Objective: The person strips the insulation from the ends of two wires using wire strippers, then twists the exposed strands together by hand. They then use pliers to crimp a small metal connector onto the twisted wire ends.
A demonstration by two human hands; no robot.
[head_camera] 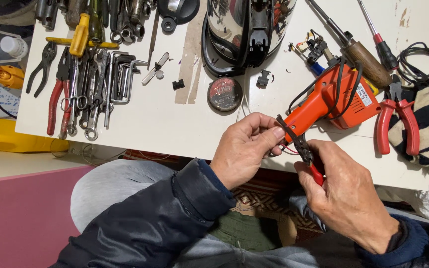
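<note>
My left hand [247, 146] pinches a thin red wire [288, 148] between thumb and fingers at the near edge of the white table [175, 124]. My right hand [346, 193] grips small red-handled pliers [300, 146], whose dark jaws point up-left and meet the wire by my left thumb. Just behind the jaws lies an orange soldering gun [331, 101] with a black cord over it. Both hands hover over my lap, in dark sleeves.
Wrenches, hex keys and pliers [83, 87] lie at the table's left. A steel appliance [247, 30], opened, stands at the back with a round tin [224, 94] before it. A wooden-handled soldering iron [361, 54], red pliers [395, 121] and a striped cloth [428, 124] sit right.
</note>
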